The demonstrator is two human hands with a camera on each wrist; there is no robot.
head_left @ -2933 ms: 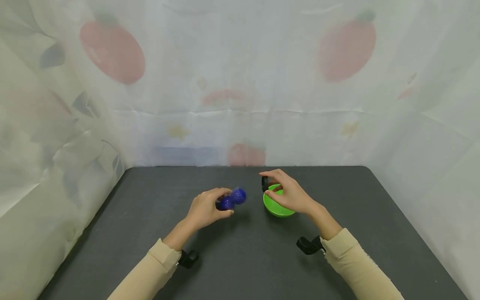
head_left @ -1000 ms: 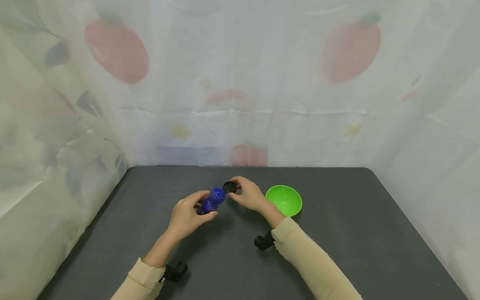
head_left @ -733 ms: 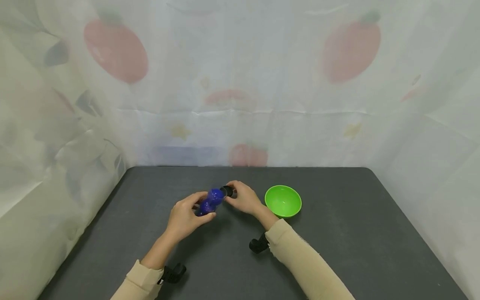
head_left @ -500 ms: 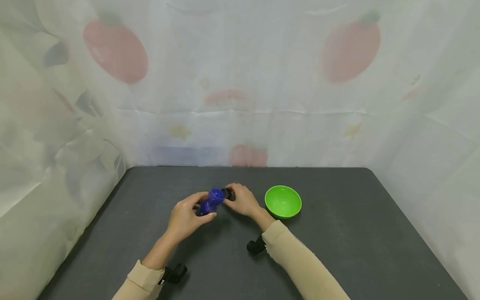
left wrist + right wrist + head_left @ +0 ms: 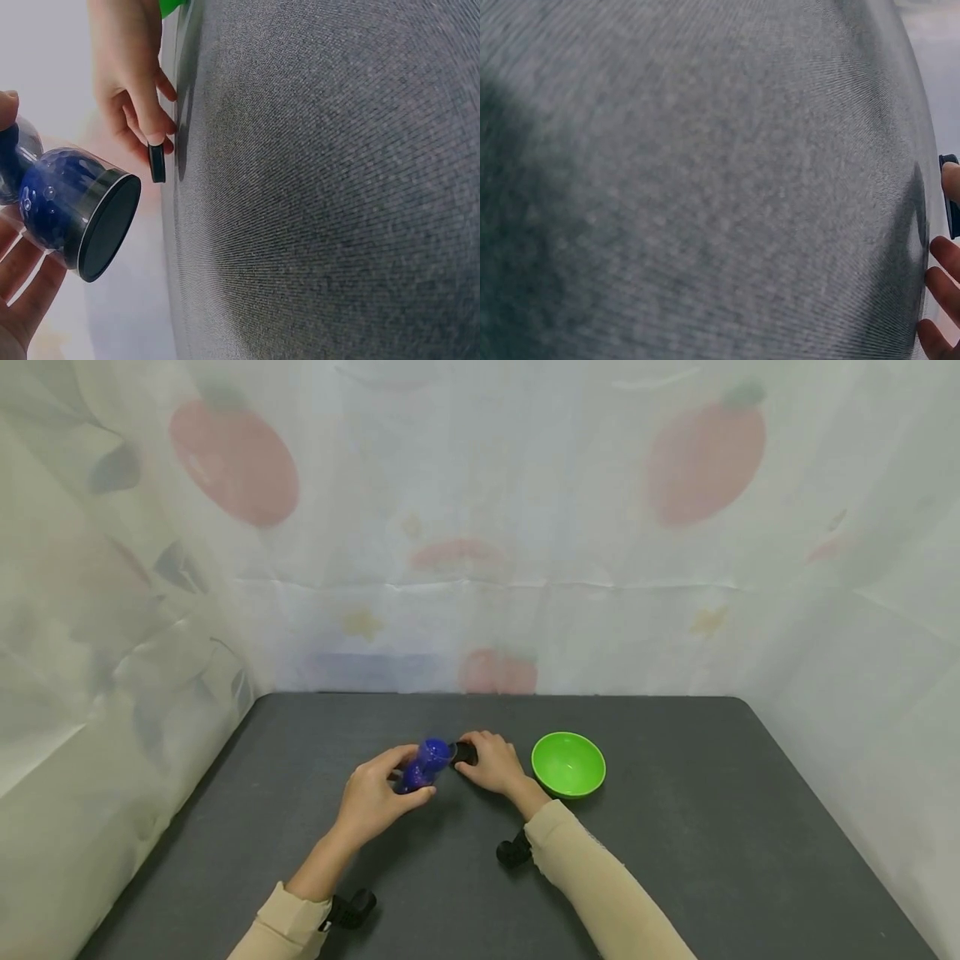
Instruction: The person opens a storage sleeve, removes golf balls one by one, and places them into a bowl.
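My left hand [image 5: 378, 789] grips a small blue waisted bottle [image 5: 422, 763], tilted with its mouth toward the right. In the left wrist view the bottle [image 5: 64, 201] shows an uncovered, black-rimmed mouth. My right hand [image 5: 489, 762] pinches a black round cap [image 5: 465, 752] just right of that mouth. The cap [image 5: 157, 163] stands edge-on between the fingertips [image 5: 152, 129], a short gap from the bottle and low over the table. The right wrist view shows only table, the cap's edge [image 5: 949, 193] and a few fingers [image 5: 943, 296].
A green bowl [image 5: 567, 765] stands on the dark grey table [image 5: 675, 860] right of my right hand; nothing shows inside it. Pale printed cloth [image 5: 480, 527] walls the table at the back and both sides.
My right hand brought the black cap from over the green bowl leftward to the bottle's mouth, then sank a little toward the table. The left hand kept hold of the bottle.
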